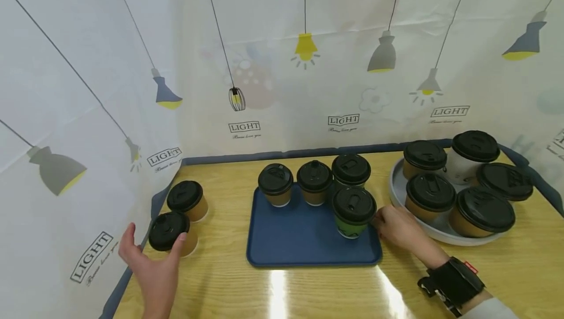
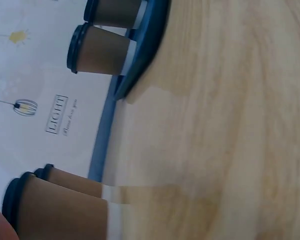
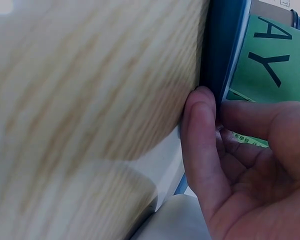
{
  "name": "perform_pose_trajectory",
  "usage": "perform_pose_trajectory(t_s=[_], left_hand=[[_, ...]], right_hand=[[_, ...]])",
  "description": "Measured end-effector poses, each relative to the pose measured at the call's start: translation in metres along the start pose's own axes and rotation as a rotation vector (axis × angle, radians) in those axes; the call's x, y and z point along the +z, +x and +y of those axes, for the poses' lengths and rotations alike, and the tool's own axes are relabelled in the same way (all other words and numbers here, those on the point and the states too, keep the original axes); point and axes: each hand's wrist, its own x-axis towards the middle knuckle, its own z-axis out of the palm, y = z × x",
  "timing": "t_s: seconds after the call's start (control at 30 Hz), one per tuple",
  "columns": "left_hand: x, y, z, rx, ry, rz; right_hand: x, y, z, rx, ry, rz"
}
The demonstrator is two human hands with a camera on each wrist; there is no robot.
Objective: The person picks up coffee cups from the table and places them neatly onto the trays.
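Observation:
At the left stand two brown paper coffee cups with black lids, the nearer cup [image 1: 190,245] in front of the farther cup [image 1: 199,208]. My left hand [image 1: 154,275] is at the nearer cup, thumb and fingers spread apart on either side of its lid. My right hand [image 1: 398,228] pinches the right rim of the blue tray [image 1: 293,245] between thumb and finger. Just inside that rim is a green lidded cup [image 1: 351,227], its green side showing large letters in the right wrist view. Behind it on the tray are two brown cups [image 1: 276,184] and another lidded cup [image 1: 351,168].
A round pale grey tray [image 1: 395,186] at the right carries several lidded cups, one of them white [image 1: 460,167]. Printed curtain cloth [image 1: 282,128] hangs along the back and left sides of the wooden table [image 1: 224,245].

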Motion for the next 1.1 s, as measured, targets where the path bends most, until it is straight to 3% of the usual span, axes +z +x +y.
perform_pose_trajectory(t_s=[0.13,0.4,0.57,0.7,0.9,1.1], left_hand=[[0.007,0.002,-0.012,-0.115,0.002,-0.072],[0.018,0.009,-0.032,-0.262,-0.042,-0.098],[0.020,0.014,-0.038,-0.327,-0.087,-0.108],[0.019,0.013,-0.042,-0.342,-0.072,-0.101],[0.020,0.003,-0.021,-0.324,-0.130,-0.081],[0.032,-0.015,0.014,-0.224,-0.258,-0.171]], right_hand=[[0.002,0.001,0.002,-0.002,0.005,0.010],[0.005,0.001,0.002,-0.006,0.005,0.034],[0.004,0.001,0.002,0.005,-0.002,0.037],[0.004,0.001,0.002,0.018,-0.003,0.025],[0.004,0.000,0.001,0.021,0.003,0.014],[0.003,0.000,0.002,0.015,0.006,0.018]])
